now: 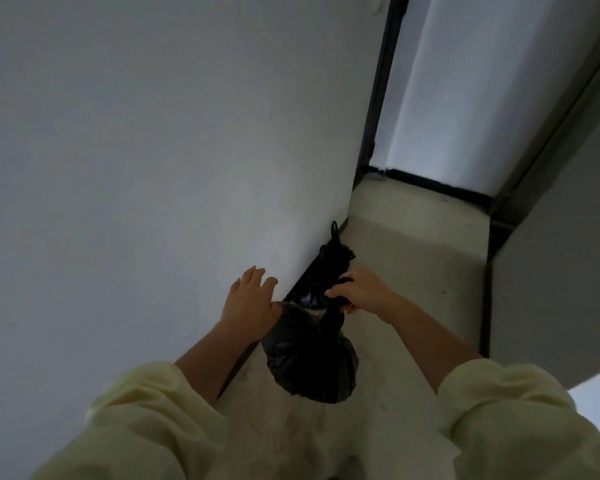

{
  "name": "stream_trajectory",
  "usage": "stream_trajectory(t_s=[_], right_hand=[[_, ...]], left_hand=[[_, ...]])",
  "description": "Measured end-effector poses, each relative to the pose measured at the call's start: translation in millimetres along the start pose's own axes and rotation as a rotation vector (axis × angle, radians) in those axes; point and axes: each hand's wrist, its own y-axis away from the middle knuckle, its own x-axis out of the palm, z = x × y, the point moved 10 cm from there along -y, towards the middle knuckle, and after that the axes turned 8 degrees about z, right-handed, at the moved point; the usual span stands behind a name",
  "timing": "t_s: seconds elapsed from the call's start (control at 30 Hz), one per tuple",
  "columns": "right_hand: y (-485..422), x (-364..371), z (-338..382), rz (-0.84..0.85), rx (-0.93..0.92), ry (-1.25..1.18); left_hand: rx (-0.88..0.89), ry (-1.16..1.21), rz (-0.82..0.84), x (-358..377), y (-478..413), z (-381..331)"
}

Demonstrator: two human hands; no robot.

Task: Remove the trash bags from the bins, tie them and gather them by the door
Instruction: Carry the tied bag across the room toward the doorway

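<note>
Black bag (310, 358), knotted neck, right hand (362, 289) gripping

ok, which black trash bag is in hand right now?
The nearer black bag, hanging from the right hand by its neck. The farther bag sits on the floor against the wall.

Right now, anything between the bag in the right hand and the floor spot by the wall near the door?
Nothing visible blocks it. The right hand holds a tied black bag by its neck above bare floor. Another black bag already lies against the wall, just beyond. The left hand is open, beside the held bag.
</note>
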Motion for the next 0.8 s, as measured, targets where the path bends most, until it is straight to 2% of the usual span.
stream_trajectory(t_s=[0.2,0.4,0.63,0.8], right_hand=[[-136.7,-26.5,11.1,0.134,-0.009,0.074],[-261.3,-48.3,2.6,0.304,0.006,0.163],[-381.6,-42.0,-45.4,0.439,-0.02,0.302],[-454.2,-18.8,-98.4,0.453,-0.009,0.344]], left_hand=[[-0.061,-0.069,-0.035,1.9,-117.0,31.2],[-0.104,-0.345,-0.073,11.4,-231.7,49.3],[-0.104,-0.483,-0.078,53.5,-312.8,90.1],[-0.113,-0.555,-0.01,102.0,-356.3,128.9]])
